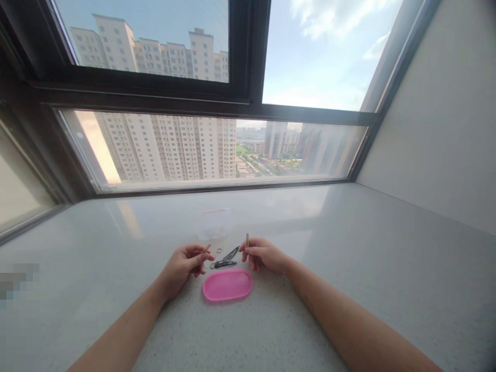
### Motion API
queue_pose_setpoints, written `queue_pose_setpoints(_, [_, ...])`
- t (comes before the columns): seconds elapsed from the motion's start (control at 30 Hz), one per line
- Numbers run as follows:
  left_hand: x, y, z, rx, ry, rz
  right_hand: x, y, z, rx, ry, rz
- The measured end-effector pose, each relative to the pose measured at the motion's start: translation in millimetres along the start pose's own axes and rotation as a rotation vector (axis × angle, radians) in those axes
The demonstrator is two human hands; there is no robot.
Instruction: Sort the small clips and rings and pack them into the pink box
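My left hand [185, 265] is closed in a pinch on a small thin stick-like piece whose tip pokes out by my fingers. My right hand [261, 254] pinches a similar small thin piece that stands upright above my fingers. Between the two hands lie two dark metal clips or small tools [226, 259] and a small ring on the sill. A pink oval dish [227, 285] sits just in front of the hands, nothing visible in it. A clear plastic container [214, 223] with a pink edge stands behind them.
I am at a wide pale stone windowsill [349, 248]. A dark-framed window [248, 106] runs along the back, with tall buildings outside. A plain wall [445, 129] rises on the right.
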State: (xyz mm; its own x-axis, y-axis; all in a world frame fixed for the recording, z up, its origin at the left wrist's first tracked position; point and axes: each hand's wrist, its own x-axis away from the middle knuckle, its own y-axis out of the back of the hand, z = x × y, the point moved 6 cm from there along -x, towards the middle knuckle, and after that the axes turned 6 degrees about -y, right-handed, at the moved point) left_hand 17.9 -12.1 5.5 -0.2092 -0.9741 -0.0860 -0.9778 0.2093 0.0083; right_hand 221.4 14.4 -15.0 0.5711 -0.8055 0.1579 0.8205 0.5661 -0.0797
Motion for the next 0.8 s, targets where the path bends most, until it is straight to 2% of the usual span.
queue_pose_setpoints(0.33, [0.2,0.4,3.0,0.117,0.016,0.03,-2.7,1.5,-3.3,0.09,0.044,-0.027])
queue_pose_setpoints(0.8, [-3.1,-1.3,8.9,0.108,-0.007,0.097,-3.8,-4.2,-7.1,0.083,-0.004,0.066])
